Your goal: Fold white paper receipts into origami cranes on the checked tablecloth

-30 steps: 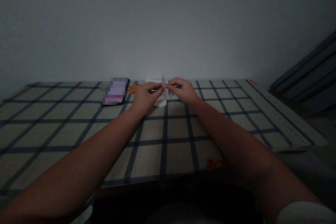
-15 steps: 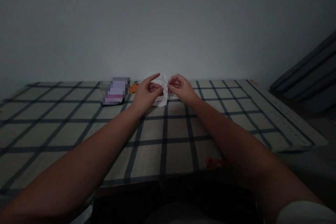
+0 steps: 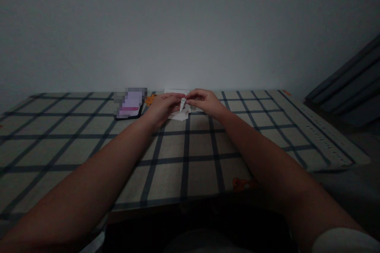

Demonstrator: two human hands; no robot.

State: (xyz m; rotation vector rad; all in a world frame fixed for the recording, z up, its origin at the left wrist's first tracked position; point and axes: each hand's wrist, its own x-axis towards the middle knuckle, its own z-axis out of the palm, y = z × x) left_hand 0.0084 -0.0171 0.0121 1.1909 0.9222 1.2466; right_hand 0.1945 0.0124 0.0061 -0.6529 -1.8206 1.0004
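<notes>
Near the far side of the table, both hands meet at a small crumpled, folded piece of white paper (image 3: 183, 104), thin like tissue. My left hand (image 3: 166, 104) is closed on it from the left, thumb and fingertips together. From the right, my right hand (image 3: 203, 100) pinches its upper end between thumb and fingers. Beneath the hands lies more flat white paper (image 3: 180, 117), partly covered by them. The exact folds between the fingertips are too small and dark to make out.
A phone (image 3: 130, 103) with a lit, blurred screen lies left of my hands. The checked tablecloth (image 3: 172, 146) covers the table up to a plain wall (image 3: 190, 27). Dark folded fabric (image 3: 350, 83) hangs at the right.
The white paper piece, upright and spread before, is now lower and narrower between the fingers. My left fingers have come down, and my right hand has shifted slightly left onto the paper.
</notes>
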